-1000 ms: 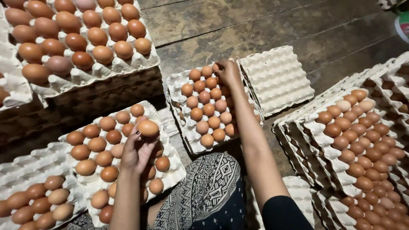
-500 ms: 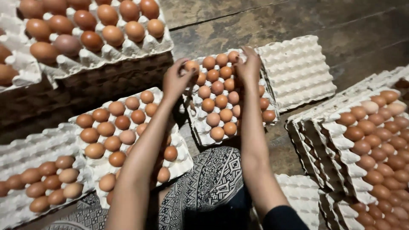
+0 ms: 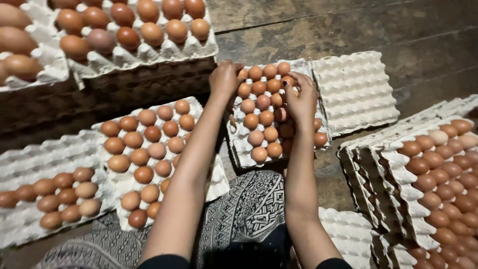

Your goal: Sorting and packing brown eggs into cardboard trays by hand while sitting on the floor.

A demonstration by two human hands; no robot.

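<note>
Two bare arms reach up from the bottom edge, both stretched toward a full egg tray [image 3: 249,149] at about 12 o'clock from the person's lap. The left hand [image 3: 224,79] rests on the tray's far left corner, at 11 o'clock, fingers curled down over the rim and the nearest eggs [image 3: 264,119]; whether it grips an egg I cannot tell. The right hand [image 3: 301,97] lies on the tray's right side at 1 o'clock, palm turned inward, fingers bent loosely and touching the eggs beneath them (nothing is clearly lifted). Both forearms run nearly straight, the left slanting in from 7 o'clock, the right rising almost upright from 6 o'clock.

An empty tray [image 3: 353,92] lies just beside the full one, at 2 o'clock. A second filled tray [image 3: 119,192] sits at 9 o'clock, with a partly filled one [image 3: 45,159] further left. At 10 to 11 o'clock more egg trays [image 3: 174,50] stand on dark crates [image 3: 124,87]. Stacked trays of eggs [image 3: 398,159] lean at 3 to 4 o'clock. A patterned cloth [image 3: 249,214] covers the lap. Everything rests on a worn plank floor [image 3: 348,25].
</note>
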